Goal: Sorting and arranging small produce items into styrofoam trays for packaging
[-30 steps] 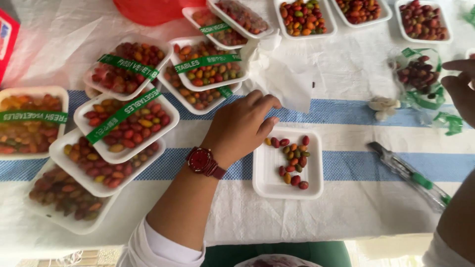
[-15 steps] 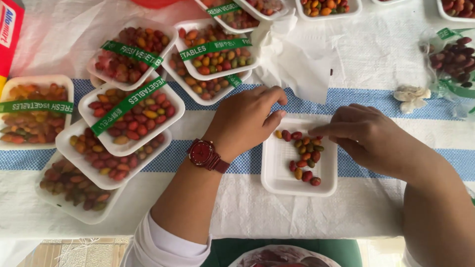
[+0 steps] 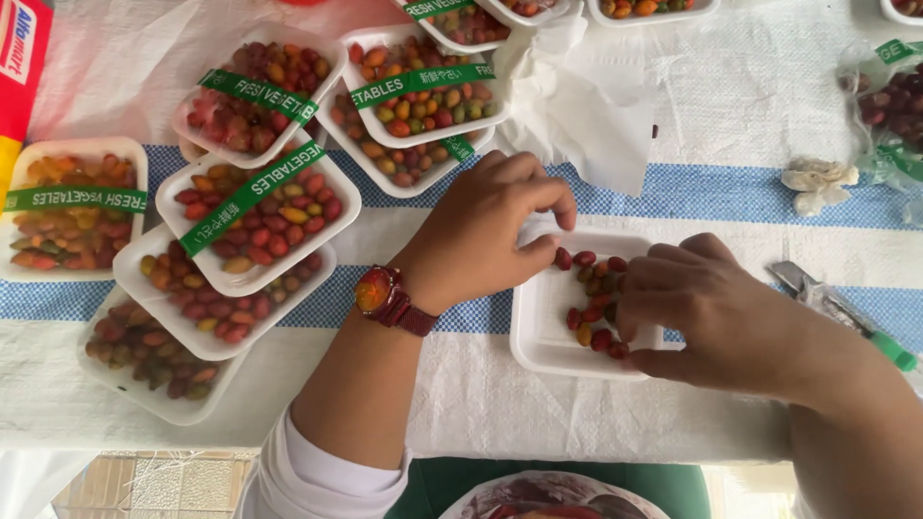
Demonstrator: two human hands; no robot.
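Observation:
A white foam tray (image 3: 548,336) lies on the striped cloth in front of me with a small cluster of red, green and orange oval fruits (image 3: 588,298) in its right half. My left hand (image 3: 490,231), with a red watch on the wrist, rests at the tray's upper left corner, fingers pinched together next to a dark red fruit. My right hand (image 3: 711,308) lies over the tray's right edge, fingers curled onto the fruits. Whether either hand grips a fruit is hidden.
Several stacked foam trays of fruits with green bands (image 3: 250,202) fill the left side. Crumpled white paper (image 3: 577,96) lies behind the tray. A bag of dark fruits (image 3: 889,106) and a green-tipped tool (image 3: 836,308) are at the right.
My right hand has come in from the right and settled over the fruits on the tray. My left hand's fingers have pinched together at the tray's corner.

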